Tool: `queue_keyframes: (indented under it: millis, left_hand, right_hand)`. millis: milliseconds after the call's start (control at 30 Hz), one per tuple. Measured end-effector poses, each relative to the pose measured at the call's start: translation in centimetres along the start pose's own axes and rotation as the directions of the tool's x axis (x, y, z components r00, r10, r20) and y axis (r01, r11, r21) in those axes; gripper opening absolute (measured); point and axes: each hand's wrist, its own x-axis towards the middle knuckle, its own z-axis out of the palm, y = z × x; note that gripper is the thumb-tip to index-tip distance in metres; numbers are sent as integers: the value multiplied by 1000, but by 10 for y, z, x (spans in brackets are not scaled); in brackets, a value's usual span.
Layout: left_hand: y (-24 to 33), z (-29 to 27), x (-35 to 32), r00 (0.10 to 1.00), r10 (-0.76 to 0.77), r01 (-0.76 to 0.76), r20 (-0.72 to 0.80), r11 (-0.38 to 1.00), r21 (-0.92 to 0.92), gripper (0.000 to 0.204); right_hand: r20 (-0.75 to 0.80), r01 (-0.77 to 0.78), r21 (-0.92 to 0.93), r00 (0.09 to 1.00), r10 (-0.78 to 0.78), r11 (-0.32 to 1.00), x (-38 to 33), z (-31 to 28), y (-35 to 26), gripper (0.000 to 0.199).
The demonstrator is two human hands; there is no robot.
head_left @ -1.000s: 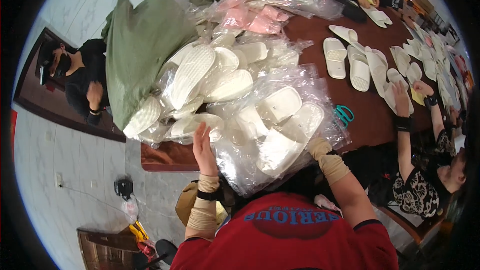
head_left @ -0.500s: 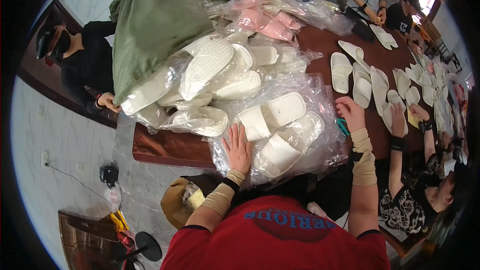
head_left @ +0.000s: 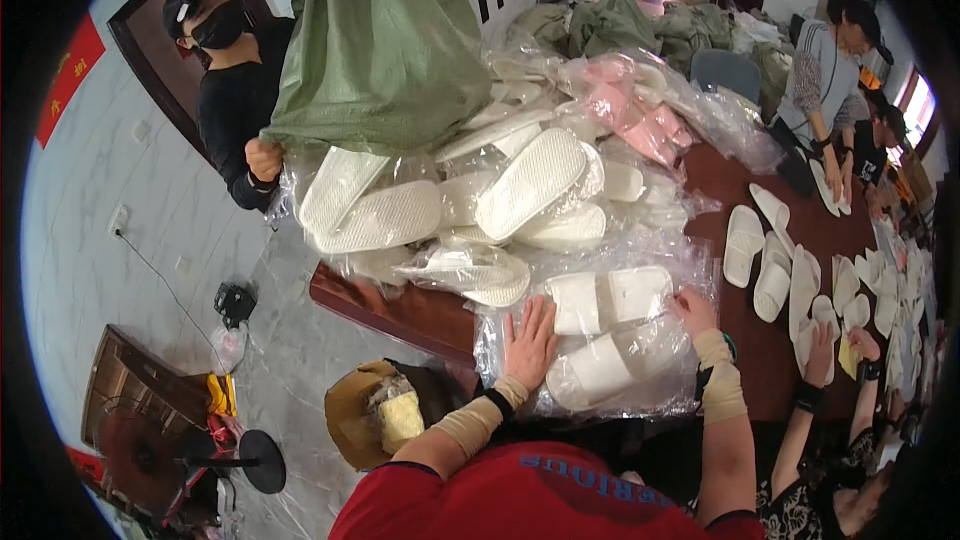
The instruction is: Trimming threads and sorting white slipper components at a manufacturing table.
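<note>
A pair of white slippers (head_left: pixel 610 372) lies side by side in front of me on clear plastic bags (head_left: pixel 490 335), with clear film over part of the pair. My left hand (head_left: pixel 530 338) is open, its fingers spread flat on the plastic at the left of the slippers. At their right end, my right hand (head_left: pixel 696 312) has its fingers curled together on the edge of the plastic bag. Close by its wrist shows part of a teal thing (head_left: pixel 731 347), mostly hidden. Behind the pair rises a heap of bagged white slippers (head_left: pixel 530 185).
At the far left a masked person (head_left: pixel 240 90) holds a green sack (head_left: pixel 380 50) over the heap. Pink slippers (head_left: pixel 635 110) lie behind. Loose white slippers (head_left: pixel 742 245) spread along the brown table (head_left: pixel 400 312) toward co-workers at right. A cardboard box (head_left: pixel 350 420) stands below the table's edge.
My right hand has come onto the right edge of the bag by the slippers. My left hand stays flat on the plastic. The green sack is bunched higher, uncovering more slippers. The view has shifted.
</note>
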Motion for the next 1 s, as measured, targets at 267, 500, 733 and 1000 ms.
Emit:
queue_keyframes:
  millis: [267,500,733,1000]
  left_hand:
    - [-26,-78,13,988,-86,144,131,829,-541,39]
    - [-349,-241,-15,126,-785,353,-607,607,-712,72]
    - [-279,-160,65,503,-494,388,-709,862,-326,55]
    - [-162,-209,147,562,-253,-95,-787,926,-365,13]
  right_hand:
    - [-59,-182,85,980,187,980,15,37,47,39]
    - [-49,-47,424,996,75,905,26,56,43,34]
    - [-96,-39,372,992,80,927,8,49,67,37]
    - [-115,-66,382,986,118,922,12,47,51,35]
